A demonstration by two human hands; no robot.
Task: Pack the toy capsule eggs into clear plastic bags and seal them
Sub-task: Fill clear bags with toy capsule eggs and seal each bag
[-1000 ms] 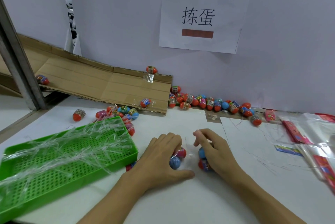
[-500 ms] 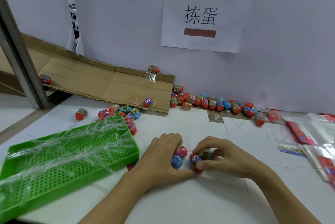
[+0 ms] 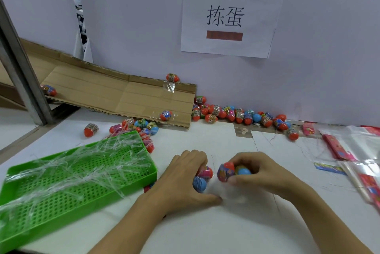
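My left hand (image 3: 183, 181) curls over two capsule eggs (image 3: 202, 178) on the white table, one pink and red, one blue. Beside it my right hand (image 3: 261, 173) grips a red and purple egg (image 3: 225, 171) and a blue one (image 3: 243, 170), lifted slightly. A faint clear plastic bag (image 3: 228, 194) lies under and between the hands; its outline is hard to make out. Several loose eggs (image 3: 238, 115) lie in a row along the back wall.
A green perforated tray (image 3: 67, 179) with clear film strips sits at the left. More eggs (image 3: 135, 127) lie behind it by a cardboard ramp (image 3: 115, 95). Clear bags with red headers (image 3: 353, 151) lie at the right. A paper sign (image 3: 228, 17) hangs on the wall.
My right hand has closed on two eggs and drawn them toward my left hand, lifting them a little. The left hand has stayed in place over its eggs.
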